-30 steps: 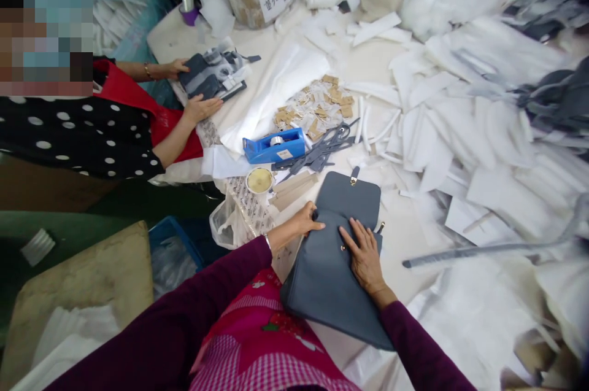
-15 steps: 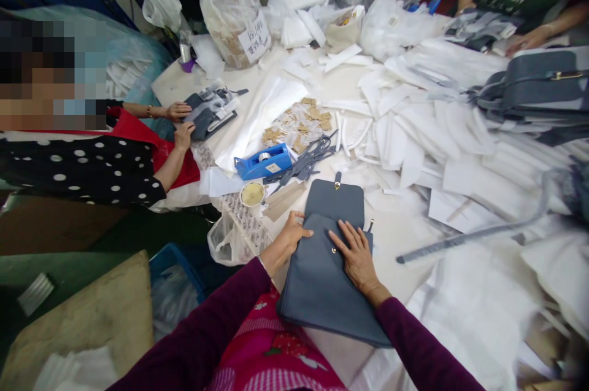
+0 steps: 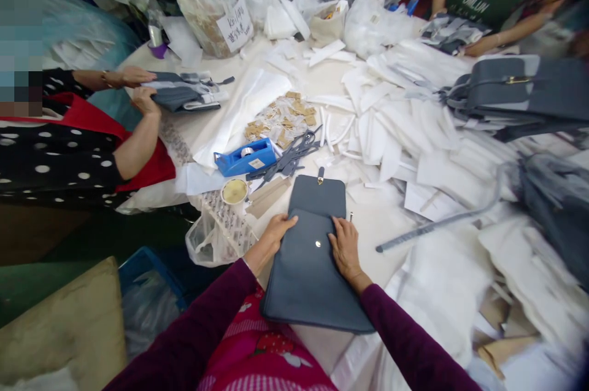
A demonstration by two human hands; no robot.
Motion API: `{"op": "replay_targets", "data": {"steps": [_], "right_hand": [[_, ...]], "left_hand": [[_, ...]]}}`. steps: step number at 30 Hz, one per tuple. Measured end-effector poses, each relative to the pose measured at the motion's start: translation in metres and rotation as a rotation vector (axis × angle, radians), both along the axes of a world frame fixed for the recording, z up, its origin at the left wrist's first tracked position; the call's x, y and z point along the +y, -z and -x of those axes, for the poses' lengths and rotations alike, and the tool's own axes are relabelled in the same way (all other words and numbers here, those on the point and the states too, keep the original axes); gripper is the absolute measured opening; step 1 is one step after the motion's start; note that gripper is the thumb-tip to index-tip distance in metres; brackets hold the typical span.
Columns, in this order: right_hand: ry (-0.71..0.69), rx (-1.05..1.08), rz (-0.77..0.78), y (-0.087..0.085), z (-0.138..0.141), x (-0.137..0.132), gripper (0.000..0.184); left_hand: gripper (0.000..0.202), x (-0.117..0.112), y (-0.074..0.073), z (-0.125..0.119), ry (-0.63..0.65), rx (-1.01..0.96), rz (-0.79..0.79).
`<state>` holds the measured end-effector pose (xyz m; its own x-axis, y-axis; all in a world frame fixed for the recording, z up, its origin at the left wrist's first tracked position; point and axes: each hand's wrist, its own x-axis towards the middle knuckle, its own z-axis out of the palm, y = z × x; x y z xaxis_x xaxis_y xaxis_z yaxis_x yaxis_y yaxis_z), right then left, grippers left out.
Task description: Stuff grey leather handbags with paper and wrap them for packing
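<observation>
Watching the head feed from my end, and I've got a dark blue-grey handbag (image 3: 313, 280) lying front up between both hands. It's at the near side of the worktable (image 3: 365, 225), bottom edge toward the apron (image 3: 271, 342), with its flap (image 3: 317, 194) laid out on the far side and the gold-clasped tab (image 3: 321, 179) pointing away from me.

My read is that the step in hand is steadying the bag by its mouth with the flap folded back, so the round metal fitting (image 3: 318, 243) on the front is in plain view. Any move from here would call for both hands working evenly, I'd say, or that soft body could skew.

Pose: forearms reach forward and close in on the bag from either side. Left hand (image 3: 272, 236) has its thumb on the front near the upper left corner, fingers tucked out of sight, so I'd call it pinched on that edge. Right hand (image 3: 346, 250) sits back-up on the upper right side with fingers bent inward; can't tell if it's clamped there or just resting.
</observation>
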<state>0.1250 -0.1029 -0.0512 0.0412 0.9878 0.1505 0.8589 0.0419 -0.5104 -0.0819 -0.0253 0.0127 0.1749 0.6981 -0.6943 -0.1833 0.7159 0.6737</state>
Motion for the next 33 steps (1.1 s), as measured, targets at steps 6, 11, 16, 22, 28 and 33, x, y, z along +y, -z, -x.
{"op": "replay_targets", "data": {"steps": [6, 11, 16, 22, 28, 33], "right_hand": [[0.208, 0.152, 0.064, 0.005, 0.002, 0.01, 0.039], [0.234, 0.182, 0.076, 0.006, 0.002, 0.013, 0.029], [0.203, 0.072, 0.094, 0.0, -0.003, 0.017, 0.019], [0.141, -0.136, 0.13, 0.005, -0.002, 0.02, 0.016], [-0.108, -0.184, -0.03, -0.005, 0.008, 0.013, 0.044], [-0.4, -0.098, 0.005, -0.013, 0.004, 0.014, 0.049]], "left_hand": [[0.032, 0.012, -0.002, 0.006, 0.088, -0.243, 0.07], [0.028, 0.017, -0.005, 0.01, 0.111, -0.191, 0.208], [0.029, 0.001, -0.002, 0.008, 0.054, -0.117, -0.022], [0.036, 0.007, 0.031, -0.006, 0.075, 0.447, -0.244], [0.028, 0.01, 0.038, 0.003, 0.329, 0.692, -0.573], [0.017, 0.011, 0.021, -0.003, 0.629, 0.927, -0.841]]}}
